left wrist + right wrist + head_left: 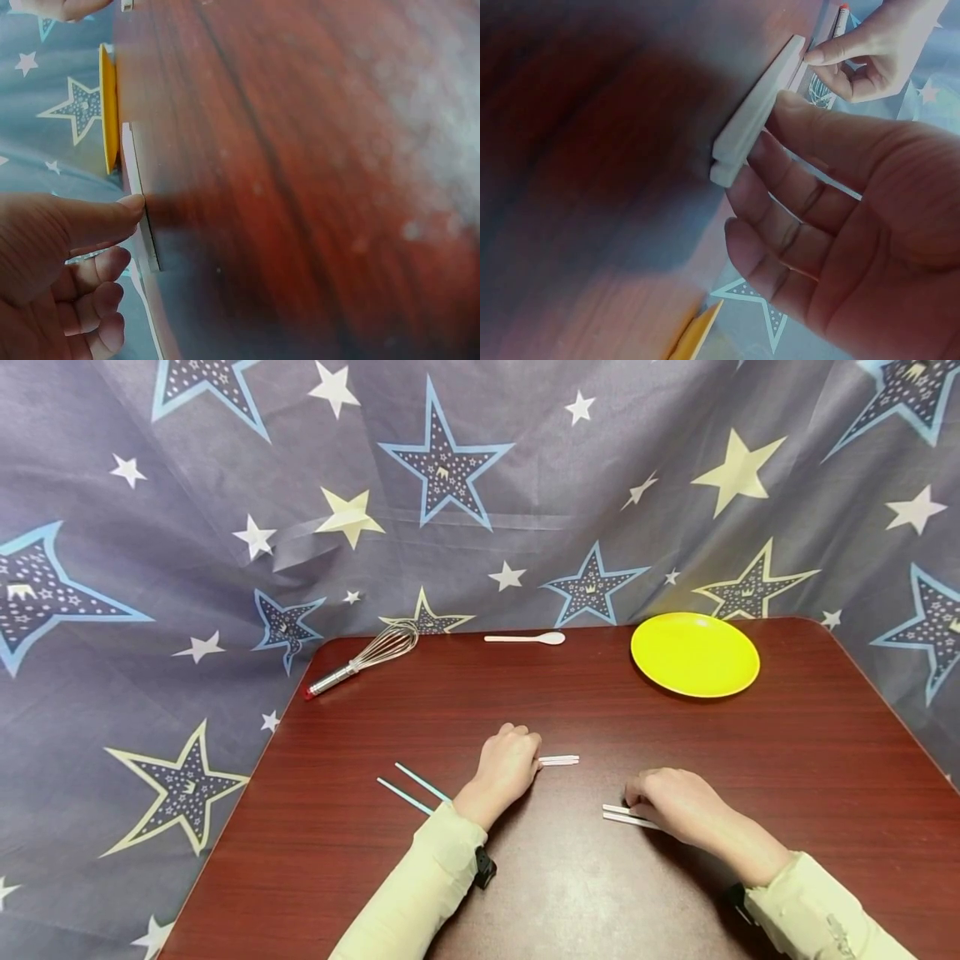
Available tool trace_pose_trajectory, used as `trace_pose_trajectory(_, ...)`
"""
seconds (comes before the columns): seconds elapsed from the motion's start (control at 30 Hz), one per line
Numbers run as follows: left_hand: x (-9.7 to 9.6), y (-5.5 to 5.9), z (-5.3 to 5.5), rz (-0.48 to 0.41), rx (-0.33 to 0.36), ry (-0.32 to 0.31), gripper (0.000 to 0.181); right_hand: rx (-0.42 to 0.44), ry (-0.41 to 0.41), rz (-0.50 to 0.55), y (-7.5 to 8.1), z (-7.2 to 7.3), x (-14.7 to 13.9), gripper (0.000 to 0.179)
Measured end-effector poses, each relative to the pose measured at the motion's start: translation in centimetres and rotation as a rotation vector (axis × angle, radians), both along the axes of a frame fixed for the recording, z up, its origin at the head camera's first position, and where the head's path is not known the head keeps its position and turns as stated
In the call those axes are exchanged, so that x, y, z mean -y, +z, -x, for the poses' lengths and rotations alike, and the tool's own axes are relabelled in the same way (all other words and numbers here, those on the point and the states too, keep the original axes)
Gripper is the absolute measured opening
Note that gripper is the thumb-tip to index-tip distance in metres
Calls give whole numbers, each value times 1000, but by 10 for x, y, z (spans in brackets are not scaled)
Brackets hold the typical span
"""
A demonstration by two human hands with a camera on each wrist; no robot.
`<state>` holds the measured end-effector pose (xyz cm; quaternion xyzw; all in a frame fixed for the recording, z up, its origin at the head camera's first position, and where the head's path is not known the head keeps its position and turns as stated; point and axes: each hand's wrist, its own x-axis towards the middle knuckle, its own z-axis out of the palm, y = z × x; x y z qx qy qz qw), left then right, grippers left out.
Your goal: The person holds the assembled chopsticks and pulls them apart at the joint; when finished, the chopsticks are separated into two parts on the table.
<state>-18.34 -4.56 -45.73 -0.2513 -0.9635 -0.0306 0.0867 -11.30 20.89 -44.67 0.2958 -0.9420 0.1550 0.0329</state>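
Observation:
My left hand (pixel 506 764) is at the middle of the table, pinching a pair of white chopsticks (pixel 561 763) whose ends stick out to its right. In the left wrist view, the thumb presses on a white chopstick (pixel 133 161) lying low over the tabletop. Nearer the front, my right hand (pixel 678 802) pinches another white pair of chopsticks (pixel 626 819), side by side, ends pointing left. Their square ends show close up in the right wrist view, where the thumb lies on the white chopsticks (pixel 750 120). Both hands hide part of what they hold.
Two light-blue sticks (pixel 405 797) lie left of my left hand, partly under the forearm. Along the back edge are a whisk (pixel 382 647), a white spoon (pixel 551 638) and a yellow plate (pixel 695 656). A star-patterned cloth (pixel 480 552) hangs behind the brown table (pixel 810 735).

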Motion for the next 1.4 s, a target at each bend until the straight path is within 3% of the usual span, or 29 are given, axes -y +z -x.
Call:
trace_pose_trajectory(1.0, 0, 2, 0, 27, -6, 30, 19, 38, 23, 15, 0, -1, -2, 29)
trace_pose_trajectory(1.4, 27, 10, -2, -76, 42, 53, 21, -37, 15, 31, 2, -1, -2, 23)
